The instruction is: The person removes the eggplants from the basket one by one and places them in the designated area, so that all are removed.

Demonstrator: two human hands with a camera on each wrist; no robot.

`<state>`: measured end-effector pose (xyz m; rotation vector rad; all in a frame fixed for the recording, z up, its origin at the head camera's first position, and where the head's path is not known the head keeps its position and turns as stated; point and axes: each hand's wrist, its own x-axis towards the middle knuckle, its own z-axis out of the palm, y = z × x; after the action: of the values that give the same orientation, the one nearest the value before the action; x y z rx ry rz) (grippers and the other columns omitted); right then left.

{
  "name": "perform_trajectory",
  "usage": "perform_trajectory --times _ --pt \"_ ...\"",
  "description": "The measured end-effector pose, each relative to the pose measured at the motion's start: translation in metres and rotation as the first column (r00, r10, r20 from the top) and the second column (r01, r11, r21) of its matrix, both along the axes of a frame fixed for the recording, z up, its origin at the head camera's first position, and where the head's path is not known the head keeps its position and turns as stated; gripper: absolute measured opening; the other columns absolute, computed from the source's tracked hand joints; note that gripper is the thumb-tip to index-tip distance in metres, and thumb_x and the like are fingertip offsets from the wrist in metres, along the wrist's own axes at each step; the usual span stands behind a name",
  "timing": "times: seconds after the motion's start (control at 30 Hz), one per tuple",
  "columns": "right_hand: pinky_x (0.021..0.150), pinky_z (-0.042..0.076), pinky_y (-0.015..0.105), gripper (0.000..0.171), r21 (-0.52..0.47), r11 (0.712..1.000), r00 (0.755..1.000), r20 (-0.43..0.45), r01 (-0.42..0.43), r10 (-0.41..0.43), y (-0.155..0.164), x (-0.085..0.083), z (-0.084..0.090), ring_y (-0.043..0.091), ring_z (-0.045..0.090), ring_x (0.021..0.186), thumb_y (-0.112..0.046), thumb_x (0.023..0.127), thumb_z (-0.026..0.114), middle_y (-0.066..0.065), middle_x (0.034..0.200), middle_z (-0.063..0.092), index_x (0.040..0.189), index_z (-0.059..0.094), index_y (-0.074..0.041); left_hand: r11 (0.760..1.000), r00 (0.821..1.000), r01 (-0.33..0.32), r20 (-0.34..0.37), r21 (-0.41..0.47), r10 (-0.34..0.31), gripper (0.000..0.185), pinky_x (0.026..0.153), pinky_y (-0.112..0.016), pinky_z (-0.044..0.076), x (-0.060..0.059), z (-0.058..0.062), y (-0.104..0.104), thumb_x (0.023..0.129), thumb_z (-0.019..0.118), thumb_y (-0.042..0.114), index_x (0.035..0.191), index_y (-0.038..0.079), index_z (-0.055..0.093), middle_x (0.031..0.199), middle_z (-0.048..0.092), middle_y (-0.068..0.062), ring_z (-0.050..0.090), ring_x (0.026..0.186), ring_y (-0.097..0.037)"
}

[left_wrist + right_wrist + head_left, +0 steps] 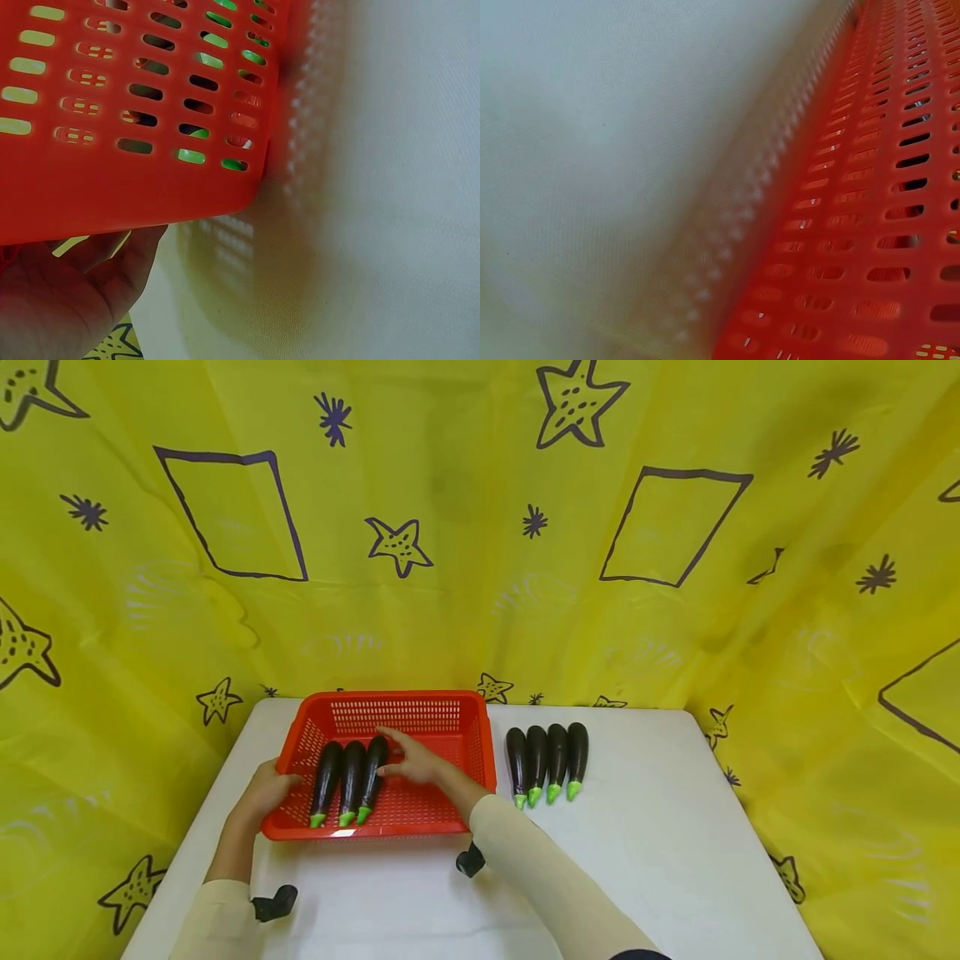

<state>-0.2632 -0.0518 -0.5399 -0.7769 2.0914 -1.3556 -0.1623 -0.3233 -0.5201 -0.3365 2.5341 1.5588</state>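
Observation:
A red perforated plastic basket (431, 831) stands on the white table. Three dark eggplants with green stem ends lie side by side in its left half: a left one (326, 781), a middle one (352, 781) and a right one (372, 777). My left hand (270, 787) grips the basket's left rim, thumb over the inside; the left wrist view shows the fingers (139, 259) beneath the rim. Inside the basket, my right hand (416, 760) reaches to the right eggplant, its fingers extended and spread at the upper part. The right wrist view has only basket wall and table.
Right of the basket, several more eggplants (557, 760) lie in a row on the white table (660, 843), green ends toward me. A yellow patterned curtain (465, 610) encloses the back and sides. A dark camera mount sits at each wrist.

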Motion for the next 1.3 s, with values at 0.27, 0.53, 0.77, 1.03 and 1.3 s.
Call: perform_trajectory --times 0.27,0.53,0.77,1.03,1.3 --pt "0.114 0.042 0.047 0.082 0.043 0.999 1.0 -0.001 -0.01 0.01 -0.0039 -0.004 -0.0017 0.039 0.04 0.146 -0.01 0.098 0.074 0.013 0.167 0.032 0.166 0.027 -0.011 1.0 1.0 -0.002 0.02 -0.003 0.002 0.041 0.068 -0.031 0.058 -0.0008 -0.0012 -0.0011 0.096 0.051 0.002 0.131 -0.02 0.048 0.102 0.065 -0.024 0.064 0.081 -0.022" --pt "0.111 0.046 0.043 0.077 0.036 0.999 1.0 0.01 0.019 -0.019 -0.0029 -0.0022 -0.0017 0.037 0.044 0.144 -0.01 0.097 0.075 0.015 0.162 0.04 0.162 0.035 -0.006 1.0 1.0 0.001 0.022 -0.002 -0.001 0.041 0.067 -0.032 0.059 -0.0002 -0.0009 -0.0012 0.096 0.051 0.003 0.131 -0.02 0.048 0.101 0.064 -0.024 0.065 0.081 -0.022" --pt "0.097 0.055 0.042 0.069 -0.047 0.995 0.994 0.069 0.092 -0.089 -0.0026 -0.0021 -0.0006 0.039 0.057 0.131 -0.002 0.097 0.074 0.023 0.146 0.054 0.157 0.041 0.002 1.0 1.0 -0.004 0.024 0.0 0.004 0.043 0.068 -0.033 0.06 0.0007 -0.0014 -0.0012 0.095 0.051 0.003 0.132 -0.019 0.048 0.103 0.064 -0.025 0.065 0.081 -0.022" --pt "0.091 0.058 0.038 0.061 -0.135 0.979 0.978 0.163 0.152 -0.129 -0.0028 -0.0022 -0.0016 0.033 0.064 0.117 0.002 0.094 0.074 0.021 0.135 0.057 0.15 0.05 0.005 1.0 1.0 0.001 0.022 0.001 -0.001 0.042 0.068 -0.033 0.06 0.0003 -0.001 -0.0004 0.096 0.052 0.003 0.132 -0.019 0.048 0.103 0.065 -0.025 0.065 0.081 -0.023" --pt "0.089 0.06 0.04 0.064 -0.206 0.965 0.957 0.27 0.161 -0.102 -0.0049 -0.0001 -0.0008 0.031 0.066 0.107 0.01 0.094 0.071 0.019 0.135 0.049 0.151 0.044 0.001 1.0 1.0 0.001 0.031 -0.004 -0.001 0.043 0.069 -0.034 0.061 -0.0006 -0.0023 -0.0018 0.096 0.051 0.003 0.132 -0.019 0.047 0.105 0.064 -0.026 0.066 0.082 -0.023"
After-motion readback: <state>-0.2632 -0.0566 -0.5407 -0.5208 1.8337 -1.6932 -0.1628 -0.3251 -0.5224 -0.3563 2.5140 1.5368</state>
